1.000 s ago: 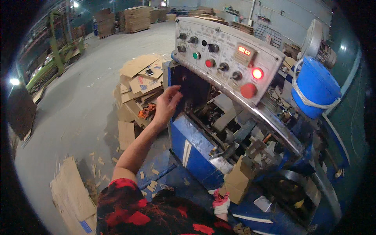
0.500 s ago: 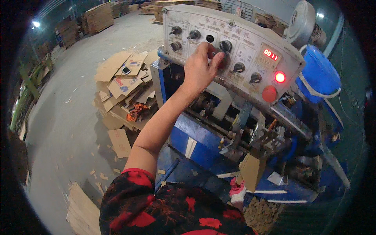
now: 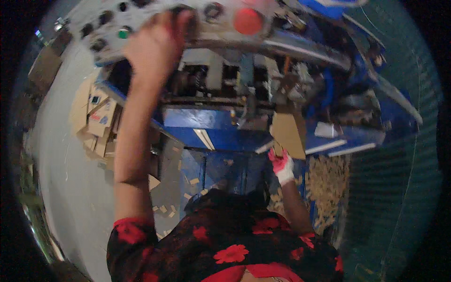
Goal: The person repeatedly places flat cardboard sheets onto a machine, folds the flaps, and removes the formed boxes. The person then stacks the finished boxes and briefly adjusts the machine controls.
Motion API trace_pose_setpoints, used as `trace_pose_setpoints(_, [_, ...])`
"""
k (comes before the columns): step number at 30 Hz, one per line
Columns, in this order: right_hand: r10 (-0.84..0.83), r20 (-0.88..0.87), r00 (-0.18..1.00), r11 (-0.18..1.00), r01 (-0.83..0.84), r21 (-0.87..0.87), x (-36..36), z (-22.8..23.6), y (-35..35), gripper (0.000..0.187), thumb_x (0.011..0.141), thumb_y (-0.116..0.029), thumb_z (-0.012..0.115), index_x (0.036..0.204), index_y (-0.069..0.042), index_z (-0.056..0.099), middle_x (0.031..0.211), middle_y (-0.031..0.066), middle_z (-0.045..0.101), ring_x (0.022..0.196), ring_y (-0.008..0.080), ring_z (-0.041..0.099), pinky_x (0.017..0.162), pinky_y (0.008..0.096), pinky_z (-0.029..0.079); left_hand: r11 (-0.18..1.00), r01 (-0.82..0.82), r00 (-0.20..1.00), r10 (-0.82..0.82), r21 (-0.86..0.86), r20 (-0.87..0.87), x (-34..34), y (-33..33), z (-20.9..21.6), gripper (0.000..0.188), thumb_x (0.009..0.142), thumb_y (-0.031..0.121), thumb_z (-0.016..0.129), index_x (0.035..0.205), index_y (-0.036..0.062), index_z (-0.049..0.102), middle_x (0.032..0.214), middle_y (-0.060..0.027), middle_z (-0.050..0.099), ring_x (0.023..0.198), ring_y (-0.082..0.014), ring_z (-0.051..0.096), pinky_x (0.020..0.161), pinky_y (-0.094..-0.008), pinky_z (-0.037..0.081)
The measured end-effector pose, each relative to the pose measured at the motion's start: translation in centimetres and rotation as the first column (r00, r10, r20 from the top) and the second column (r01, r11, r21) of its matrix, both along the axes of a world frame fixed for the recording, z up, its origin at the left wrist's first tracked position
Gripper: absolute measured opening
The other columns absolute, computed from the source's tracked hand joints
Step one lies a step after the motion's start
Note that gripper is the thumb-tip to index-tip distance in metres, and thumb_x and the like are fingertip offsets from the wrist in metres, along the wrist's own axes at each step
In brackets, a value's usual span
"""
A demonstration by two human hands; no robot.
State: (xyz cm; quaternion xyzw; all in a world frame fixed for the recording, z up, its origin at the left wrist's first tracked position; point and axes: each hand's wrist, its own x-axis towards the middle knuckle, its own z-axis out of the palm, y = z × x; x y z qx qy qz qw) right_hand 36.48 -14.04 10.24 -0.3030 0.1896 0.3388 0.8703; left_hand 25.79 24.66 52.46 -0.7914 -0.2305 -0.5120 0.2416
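My left hand [image 3: 157, 47], bare and blurred by motion, reaches up to the machine's pale control panel [image 3: 199, 37]. Its fingers overlap a black rotary knob [image 3: 189, 19], and whether they grip it is too smeared to tell. A lit green button [image 3: 123, 34] shows left of the hand, and a big red button [image 3: 248, 21] lies to its right. In a white glove with pink fingers, my right hand [image 3: 281, 165] is closed on the near edge of a brown cardboard piece [image 3: 289, 134]. The far end of that piece reaches the machine's metal parts.
Below the panel runs the blue machine frame [image 3: 195, 123] with metal brackets [image 3: 249, 105]. Flattened cardboard [image 3: 102, 115] is heaped on the floor at left, a phone [image 3: 96, 99] on top. Cardboard scraps [image 3: 326, 192] pile up at lower right. A blue bucket [image 3: 329, 8] is at the top edge.
My view has tipped down and turned, so the panel sits higher and further left. My left hand has shifted right along the knobs, uncovering the green button. My right hand still holds the cardboard.
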Motion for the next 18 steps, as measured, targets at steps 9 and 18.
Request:
trace_pose_setpoints(9, [-0.038,0.067,0.997,0.984,0.049,-0.171,0.2,-0.2,1.0,0.03,0.098,-0.023,0.038,0.124,-0.013,0.05,0.123,0.0113,0.055,0.1,0.0391,0.06,0.085,0.0546,0.05,0.972,-0.232,0.969,0.234,0.026,-0.084,-0.1,-0.1,1.5,0.037,0.089,0.047,0.056,0.077,0.0133,0.066,0.064,-0.0117,0.065,0.057,-0.0295,0.065,0.049,-0.0389,0.049])
trace_pose_setpoints(18, [-0.054,-0.034,0.998,0.993,0.05,-0.105,1.8,-0.1,2.1,0.028,0.096,-0.019,0.042,0.121,-0.01,0.05,0.123,0.0129,0.054,0.102,0.0423,0.058,0.085,0.0561,0.05,0.979,-0.186,0.982,0.188,0.082,-0.019,0.3,-3.0,1.6,0.032,0.089,0.029,0.056,0.069,0.0045,0.064,0.06,-0.0179,0.059,0.058,-0.0381,0.059,0.056,-0.0462,0.048])
